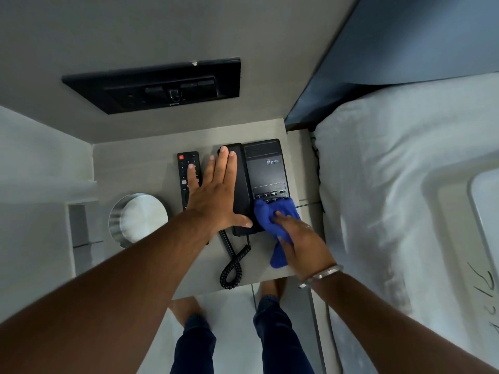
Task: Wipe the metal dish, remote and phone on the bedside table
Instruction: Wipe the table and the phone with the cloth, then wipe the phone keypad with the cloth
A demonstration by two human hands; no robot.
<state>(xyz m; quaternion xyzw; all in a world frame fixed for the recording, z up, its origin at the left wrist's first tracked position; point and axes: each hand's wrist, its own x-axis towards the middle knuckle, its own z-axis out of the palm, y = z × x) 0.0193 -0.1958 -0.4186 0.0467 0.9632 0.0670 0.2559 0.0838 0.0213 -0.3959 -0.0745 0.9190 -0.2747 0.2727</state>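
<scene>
A black desk phone (266, 171) sits on the bedside table (129, 168), its coiled cord (233, 261) trailing toward the front edge. My left hand (218, 193) lies flat and open, fingers spread, across the handset and part of the black remote (186, 171) to its left. My right hand (299, 238) presses a blue cloth (270, 214) onto the lower keypad of the phone. The round metal dish (139, 218) stands at the table's front left, untouched.
A bed with white linen (391, 184) borders the table on the right. A black switch panel (162, 85) is set in the wall behind. A thin cable (317, 168) runs between table and bed. My legs and feet stand on the tiled floor (232, 319) below.
</scene>
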